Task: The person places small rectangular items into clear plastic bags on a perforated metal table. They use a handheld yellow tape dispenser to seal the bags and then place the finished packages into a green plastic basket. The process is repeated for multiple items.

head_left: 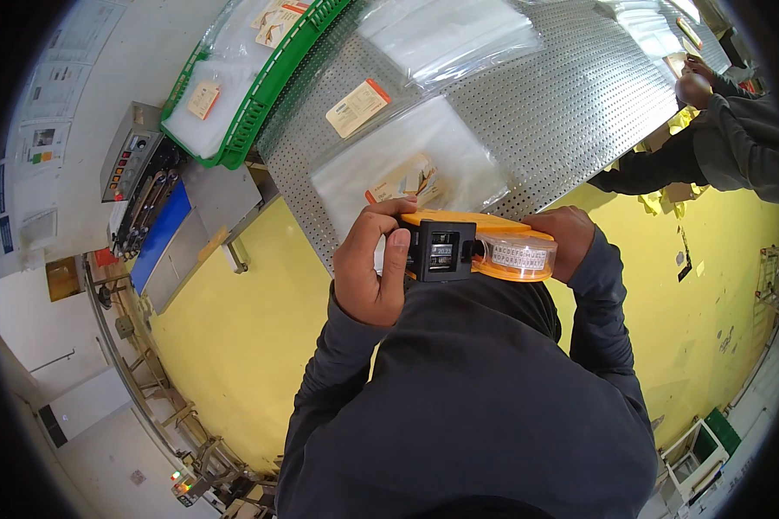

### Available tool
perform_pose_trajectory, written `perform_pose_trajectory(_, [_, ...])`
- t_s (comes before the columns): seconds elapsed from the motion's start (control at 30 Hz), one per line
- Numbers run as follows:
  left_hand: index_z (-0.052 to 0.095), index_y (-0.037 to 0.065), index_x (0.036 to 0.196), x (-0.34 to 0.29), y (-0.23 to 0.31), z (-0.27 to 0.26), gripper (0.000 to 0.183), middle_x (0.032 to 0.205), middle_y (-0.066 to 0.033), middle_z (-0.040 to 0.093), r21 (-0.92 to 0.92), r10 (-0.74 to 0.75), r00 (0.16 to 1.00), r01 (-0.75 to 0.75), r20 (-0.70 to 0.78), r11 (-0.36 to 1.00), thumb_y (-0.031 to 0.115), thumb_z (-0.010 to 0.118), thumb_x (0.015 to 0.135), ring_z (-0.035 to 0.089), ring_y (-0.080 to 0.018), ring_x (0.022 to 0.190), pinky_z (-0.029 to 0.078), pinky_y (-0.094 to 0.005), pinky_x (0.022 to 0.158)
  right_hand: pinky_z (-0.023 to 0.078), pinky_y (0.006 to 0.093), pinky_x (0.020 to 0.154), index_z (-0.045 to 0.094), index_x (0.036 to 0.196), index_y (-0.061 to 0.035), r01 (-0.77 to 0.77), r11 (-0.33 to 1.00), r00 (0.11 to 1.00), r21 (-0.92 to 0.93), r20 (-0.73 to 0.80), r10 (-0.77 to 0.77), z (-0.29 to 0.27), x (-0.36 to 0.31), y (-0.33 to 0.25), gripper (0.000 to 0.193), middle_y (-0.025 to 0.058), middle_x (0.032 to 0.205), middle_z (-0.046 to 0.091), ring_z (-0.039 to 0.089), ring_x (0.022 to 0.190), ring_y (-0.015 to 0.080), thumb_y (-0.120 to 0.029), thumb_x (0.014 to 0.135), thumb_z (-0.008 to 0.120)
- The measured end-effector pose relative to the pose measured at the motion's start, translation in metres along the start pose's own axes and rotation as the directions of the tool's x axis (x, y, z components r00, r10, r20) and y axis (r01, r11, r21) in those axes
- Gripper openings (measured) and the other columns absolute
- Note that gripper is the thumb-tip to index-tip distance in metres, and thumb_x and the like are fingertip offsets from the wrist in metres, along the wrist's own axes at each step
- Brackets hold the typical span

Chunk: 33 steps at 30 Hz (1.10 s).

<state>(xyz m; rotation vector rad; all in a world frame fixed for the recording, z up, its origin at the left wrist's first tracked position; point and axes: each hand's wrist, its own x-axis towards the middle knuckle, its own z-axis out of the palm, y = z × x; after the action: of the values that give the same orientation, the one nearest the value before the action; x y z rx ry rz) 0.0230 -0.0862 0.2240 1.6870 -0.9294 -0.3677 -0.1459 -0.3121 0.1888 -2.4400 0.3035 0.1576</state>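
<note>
Held up close in front of me is an orange-and-black hand-held coding stamp (442, 253), with a square black head at one end and a round clear case showing rows of letters. My left hand (370, 264) is closed on the black head, thumb pressed along its side. At the orange end, my right hand (567, 240) is wrapped round the body. Just beyond the stamp lies a clear plastic bag (459, 143) with a printed card (404, 180) showing in it. Further left on the table is an orange-edged card (357, 108).
The perforated metal table (571, 108) also carries stacked clear bags (446, 35). A green basket (249, 95) holds bags and cards at the far left. Beside it stands a machine with a control panel (128, 169). A co-worker (744, 143) works at the far right.
</note>
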Motion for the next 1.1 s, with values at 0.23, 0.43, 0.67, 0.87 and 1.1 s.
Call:
perform_pose_trajectory(0.23, [0.051,-0.003,0.092,-0.003,-0.002,0.008,0.009,0.110,-0.0213,0.065,-0.018,-0.008,0.996,0.006,-0.093,1.000,0.004,0.047,0.096,0.064,-0.0301,0.106,0.046,-0.0353,0.094,0.052,0.0445,0.067,0.068,0.089,-0.0121,-0.004,1.000,1.000,0.011,0.005,0.004,0.002,0.001,0.000,0.021,0.0119,0.076,0.067,0.065,0.076,0.0358,-0.023,0.072,0.071])
perform_pose_trajectory(0.43, [0.049,-0.003,0.091,-0.006,-0.007,0.018,0.008,0.107,-0.0211,0.067,0.059,0.081,0.974,-0.070,-0.212,0.996,0.003,0.045,0.095,0.066,-0.0305,0.102,0.049,-0.0356,0.090,0.052,0.0439,0.068,0.068,0.090,-0.0124,0.006,1.000,1.000,0.005,0.009,-0.006,0.000,0.003,-0.004,0.021,0.0117,0.077,0.067,0.065,0.077,0.0353,-0.023,0.072,0.070])
perform_pose_trajectory(0.67, [0.049,-0.003,0.090,-0.004,-0.012,0.021,0.008,0.103,-0.0220,0.068,0.077,0.093,0.963,-0.076,-0.254,0.994,0.003,0.045,0.094,0.068,-0.0304,0.099,0.051,-0.0347,0.086,0.052,0.0442,0.068,0.069,0.091,-0.0124,-0.017,1.000,0.999,0.002,0.052,0.017,-0.003,0.005,-0.004,0.021,0.0127,0.078,0.067,0.065,0.078,0.0361,-0.021,0.072,0.070])
perform_pose_trajectory(0.87, [0.048,-0.003,0.094,-0.001,-0.004,0.012,0.012,0.112,-0.0218,0.065,-0.001,0.004,0.989,-0.004,-0.146,1.000,0.007,0.044,0.098,0.065,-0.0279,0.098,0.048,-0.0344,0.089,0.052,0.0439,0.068,0.069,0.090,-0.0116,-0.018,0.999,1.000,0.039,0.020,0.017,-0.003,0.006,-0.001,0.022,0.0130,0.079,0.067,0.064,0.077,0.0364,-0.020,0.070,0.071])
perform_pose_trajectory(1.1, [0.044,-0.002,0.108,0.005,0.004,-0.013,0.013,0.124,-0.0222,0.055,-0.082,-0.048,0.984,0.063,0.173,0.995,0.007,0.037,0.101,0.054,-0.0318,0.120,0.038,-0.0387,0.104,0.052,0.0431,0.069,0.070,0.095,-0.0122,-0.019,0.999,0.999,0.046,0.036,0.018,-0.006,0.006,0.000,0.026,0.0133,0.079,0.068,0.065,0.080,0.0358,-0.021,0.070,0.072])
